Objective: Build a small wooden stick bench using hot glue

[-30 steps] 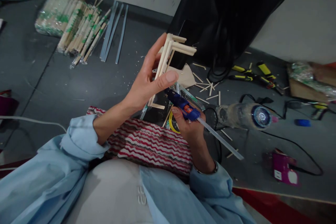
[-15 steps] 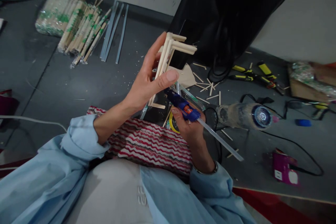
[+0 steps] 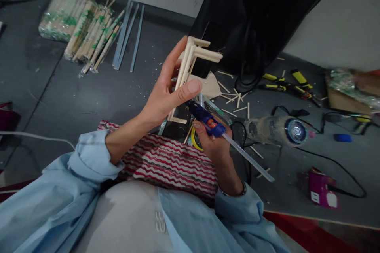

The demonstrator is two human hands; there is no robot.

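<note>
My left hand [image 3: 165, 91] is raised over the floor and grips a small frame of pale wooden sticks [image 3: 190, 59], thumb pressed on its front, fingers behind it. Just below it my right hand [image 3: 212, 142] is closed around a blue glue gun [image 3: 206, 118] with an orange trigger. The gun's nozzle points up toward the lower part of the frame. A clear glue stick [image 3: 247, 157] juts out of the gun's back toward the lower right.
Bundles of wrapped chopsticks [image 3: 80, 27] and grey strips [image 3: 127, 35] lie at the back left. A black bag [image 3: 255, 19] stands behind the frame. Yellow-handled pliers [image 3: 286, 83], a plastic bottle [image 3: 277, 130], black cables, loose stick pieces and a purple pack [image 3: 322, 189] lie right. Striped cloth [image 3: 169, 164] covers my lap.
</note>
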